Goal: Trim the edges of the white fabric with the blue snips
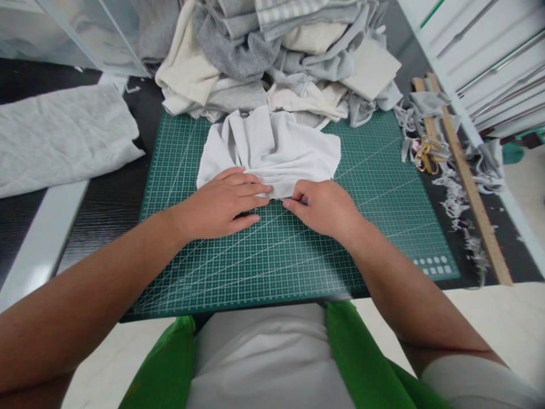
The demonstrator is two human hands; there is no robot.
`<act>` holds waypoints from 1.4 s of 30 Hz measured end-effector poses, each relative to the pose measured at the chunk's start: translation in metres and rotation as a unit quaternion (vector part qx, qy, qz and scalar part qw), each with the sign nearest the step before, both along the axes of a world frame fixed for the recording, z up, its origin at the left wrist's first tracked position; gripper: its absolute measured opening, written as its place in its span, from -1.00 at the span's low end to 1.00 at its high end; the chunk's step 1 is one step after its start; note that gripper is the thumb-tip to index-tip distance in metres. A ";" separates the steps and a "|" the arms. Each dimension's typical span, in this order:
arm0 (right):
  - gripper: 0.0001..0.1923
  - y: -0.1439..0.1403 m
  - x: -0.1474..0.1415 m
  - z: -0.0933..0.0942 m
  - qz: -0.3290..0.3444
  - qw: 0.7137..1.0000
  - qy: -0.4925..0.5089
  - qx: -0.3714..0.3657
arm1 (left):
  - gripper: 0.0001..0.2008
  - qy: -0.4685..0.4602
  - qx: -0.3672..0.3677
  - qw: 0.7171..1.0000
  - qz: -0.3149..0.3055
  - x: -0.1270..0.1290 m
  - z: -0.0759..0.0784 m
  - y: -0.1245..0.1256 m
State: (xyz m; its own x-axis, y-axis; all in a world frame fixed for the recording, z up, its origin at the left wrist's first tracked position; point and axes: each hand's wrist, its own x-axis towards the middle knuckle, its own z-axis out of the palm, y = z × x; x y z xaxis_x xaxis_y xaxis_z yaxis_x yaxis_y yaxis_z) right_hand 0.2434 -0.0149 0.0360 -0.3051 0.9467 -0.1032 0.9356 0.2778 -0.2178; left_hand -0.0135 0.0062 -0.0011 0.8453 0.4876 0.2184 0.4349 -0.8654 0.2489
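Note:
A piece of white fabric (293,149), wrinkled and with slightly ragged edges, lies on the green cutting mat (255,261). My left hand (225,203) rests flat on its lower left part, fingers stretched to the right and the thumb on the mat. At the lower edge of the fabric, right of the left fingertips, my right hand (326,207) is closed in a pinch. A small bit of dark blue shows between its fingers; what it belongs to is hidden by the hand.
A heap of grey and cream cloths (272,57) covers the mat's far edge. Folded light grey fabric (63,136) lies at left, near a clear plastic bin (102,34). At right are gold-handled scissors (428,154), a wooden ruler (472,193) and fabric scraps (453,196).

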 end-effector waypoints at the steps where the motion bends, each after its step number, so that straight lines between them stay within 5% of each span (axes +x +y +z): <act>1: -0.73 0.000 0.001 0.000 -0.001 1.000 0.004 0.001 | -0.64 0.001 0.002 1.000 -0.001 0.000 0.000 0.000; 42: -0.69 -0.004 -0.008 -0.004 0.014 0.996 -0.078 0.032 | -0.61 0.014 0.020 1.000 -0.002 0.001 -0.001 -0.001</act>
